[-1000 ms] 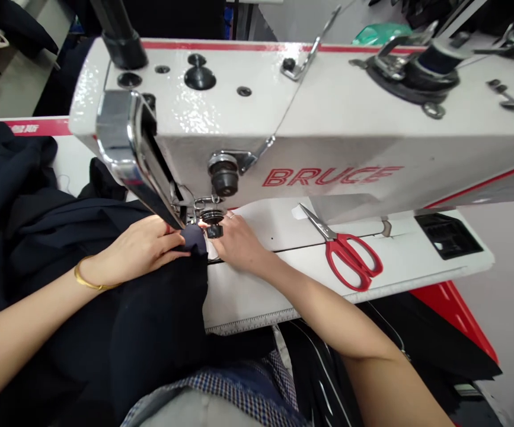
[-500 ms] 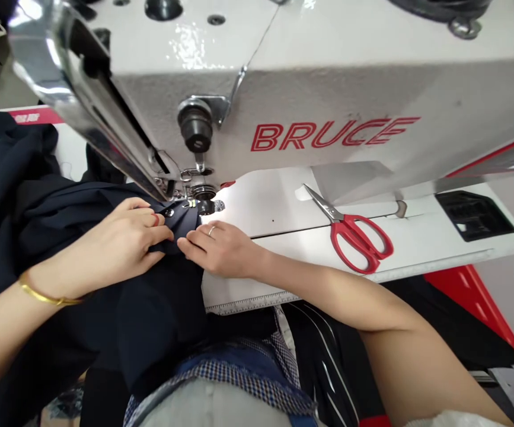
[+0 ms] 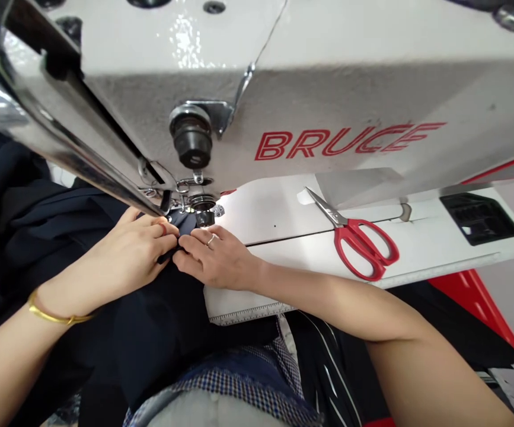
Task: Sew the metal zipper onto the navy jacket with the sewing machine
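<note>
Dark navy fabric (image 3: 150, 332) lies bunched over the left of the sewing machine bed and hangs down at the front. My left hand (image 3: 139, 249), a red ring on one finger, is closed on the cloth just in front of the presser foot area. Close beside it, my right hand (image 3: 212, 255) pinches the same fabric near its right edge. Both sets of fingertips nearly meet. Above them is the white sewing machine (image 3: 345, 107), lettered BRUCE; its needle is hidden behind the metal parts and my fingers.
Red-handled scissors (image 3: 354, 237) lie on the white machine bed (image 3: 278, 207) to the right, blades pointing up-left. A printed ruler strip (image 3: 248, 312) runs along the front edge. A black recessed tray (image 3: 481, 216) sits at the far right. Something red (image 3: 474, 302) shows below the bed.
The view has moved closer to the machine head. My left hand has shifted slightly right, nearer my right hand, and both still hold the fabric. The scissors lie as before.
</note>
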Demonstrator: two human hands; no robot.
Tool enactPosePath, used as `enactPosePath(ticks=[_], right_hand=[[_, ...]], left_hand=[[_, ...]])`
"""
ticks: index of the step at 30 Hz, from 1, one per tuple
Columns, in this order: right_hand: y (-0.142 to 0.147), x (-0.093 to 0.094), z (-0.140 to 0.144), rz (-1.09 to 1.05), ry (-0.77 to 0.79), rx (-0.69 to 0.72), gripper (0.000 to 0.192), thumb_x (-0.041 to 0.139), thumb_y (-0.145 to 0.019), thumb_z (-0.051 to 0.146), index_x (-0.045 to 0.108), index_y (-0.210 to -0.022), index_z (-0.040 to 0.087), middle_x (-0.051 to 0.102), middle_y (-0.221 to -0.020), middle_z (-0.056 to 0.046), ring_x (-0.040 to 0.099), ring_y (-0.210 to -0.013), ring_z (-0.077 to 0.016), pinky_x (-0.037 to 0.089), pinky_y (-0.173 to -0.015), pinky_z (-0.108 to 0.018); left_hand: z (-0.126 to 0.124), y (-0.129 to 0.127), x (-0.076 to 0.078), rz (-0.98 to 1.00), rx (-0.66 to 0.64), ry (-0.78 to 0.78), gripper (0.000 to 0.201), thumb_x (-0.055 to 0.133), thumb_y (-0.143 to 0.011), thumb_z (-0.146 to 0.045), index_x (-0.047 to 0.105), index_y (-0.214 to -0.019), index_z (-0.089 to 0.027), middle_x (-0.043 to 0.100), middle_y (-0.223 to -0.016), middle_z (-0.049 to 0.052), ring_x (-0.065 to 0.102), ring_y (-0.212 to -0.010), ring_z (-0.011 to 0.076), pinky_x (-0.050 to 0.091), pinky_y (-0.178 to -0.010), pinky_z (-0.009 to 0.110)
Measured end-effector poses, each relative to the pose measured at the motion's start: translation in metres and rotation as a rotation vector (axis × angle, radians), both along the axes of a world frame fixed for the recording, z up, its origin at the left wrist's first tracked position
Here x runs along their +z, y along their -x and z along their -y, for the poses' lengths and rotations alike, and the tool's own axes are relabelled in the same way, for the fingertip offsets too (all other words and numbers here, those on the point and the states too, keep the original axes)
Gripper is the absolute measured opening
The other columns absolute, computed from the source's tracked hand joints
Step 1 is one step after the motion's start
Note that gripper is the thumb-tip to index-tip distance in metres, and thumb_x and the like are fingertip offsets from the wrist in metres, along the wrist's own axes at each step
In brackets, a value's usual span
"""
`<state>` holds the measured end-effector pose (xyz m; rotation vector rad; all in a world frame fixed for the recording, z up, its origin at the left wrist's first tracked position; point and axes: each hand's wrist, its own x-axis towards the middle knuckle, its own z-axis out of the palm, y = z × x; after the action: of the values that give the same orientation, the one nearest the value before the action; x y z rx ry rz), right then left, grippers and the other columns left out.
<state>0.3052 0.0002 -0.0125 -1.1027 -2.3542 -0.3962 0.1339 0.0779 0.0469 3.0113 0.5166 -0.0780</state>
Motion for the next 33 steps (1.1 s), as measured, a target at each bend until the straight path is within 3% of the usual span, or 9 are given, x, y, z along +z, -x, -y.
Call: enactPosePath(ticks=[5,8,12,17,24,28,33], right_hand=[[0.001,-0.001,-0.009,0.059,0.026,-0.077,0.02,0.031,-0.09,0.012,0.05,-0.093,0.02,0.056,-0.093,-0.003,0.047,-0.078,-0.0151,0.03,-0.06,-0.029],[0.0,-0.002,-0.009,0.055,0.016,-0.001,0.02,0.033,-0.089,0.013,0.051,-0.092,0.022,0.057,-0.092,-0.003,0.048,-0.077,-0.0149,0.029,-0.059,-0.029],[-0.001,-0.003,0.0,0.04,0.056,0.095,0.019,0.035,-0.089,0.017,0.054,-0.086,0.021,0.057,-0.086,-0.001,0.047,-0.069,-0.0126,0.03,-0.057,-0.028],[-0.005,-0.001,0.007,0.034,0.244,0.057,0.021,0.034,-0.089,0.015,0.054,-0.091,0.018,0.055,-0.105,-0.005,0.047,-0.091,-0.0156,0.035,-0.069,-0.029],[-0.007,0.009,0.005,0.064,0.413,0.094,0.026,0.045,-0.082,0.03,0.053,-0.102,0.015,0.054,-0.108,-0.008,0.046,-0.095,-0.0206,0.037,-0.07,-0.034],[-0.004,0.009,0.006,0.091,0.303,0.133,0.02,0.039,-0.087,0.019,0.056,-0.097,0.016,0.058,-0.096,-0.005,0.049,-0.086,-0.017,0.036,-0.068,-0.032],[-0.002,0.007,0.012,0.05,0.22,0.238,0.023,0.036,-0.087,0.014,0.059,-0.09,0.016,0.061,-0.087,-0.004,0.05,-0.073,-0.0134,0.035,-0.064,-0.03]], left_hand=[[0.001,-0.002,0.01,-0.012,-0.009,-0.144,0.017,0.037,-0.068,-0.008,0.049,-0.06,-0.017,0.057,-0.064,0.005,0.053,-0.069,0.0214,0.038,-0.077,0.048],[0.005,-0.005,0.011,-0.025,0.001,-0.174,0.017,0.037,-0.067,-0.007,0.049,-0.061,-0.017,0.056,-0.061,0.004,0.052,-0.067,0.0208,0.038,-0.077,0.047],[0.005,-0.008,-0.003,0.023,0.048,-0.194,0.019,0.039,-0.067,-0.009,0.056,-0.069,-0.017,0.057,-0.065,0.006,0.052,-0.068,0.0219,0.041,-0.077,0.045],[-0.006,-0.002,-0.025,0.146,0.032,-0.148,0.026,0.038,-0.07,-0.011,0.062,-0.078,-0.017,0.061,-0.08,0.009,0.054,-0.08,0.0236,0.043,-0.073,0.04],[-0.022,0.0,-0.039,0.284,-0.027,-0.18,0.021,0.043,-0.078,-0.02,0.063,-0.08,-0.016,0.06,-0.069,0.007,0.055,-0.067,0.0194,0.042,-0.066,0.033],[-0.031,-0.001,-0.037,0.296,-0.052,-0.118,0.021,0.043,-0.08,-0.022,0.064,-0.075,-0.016,0.059,-0.067,0.005,0.055,-0.066,0.0169,0.042,-0.063,0.029],[-0.028,0.009,-0.016,0.23,-0.011,0.028,0.023,0.041,-0.084,-0.022,0.063,-0.087,-0.017,0.062,-0.082,0.005,0.055,-0.072,0.0151,0.044,-0.068,0.026]])
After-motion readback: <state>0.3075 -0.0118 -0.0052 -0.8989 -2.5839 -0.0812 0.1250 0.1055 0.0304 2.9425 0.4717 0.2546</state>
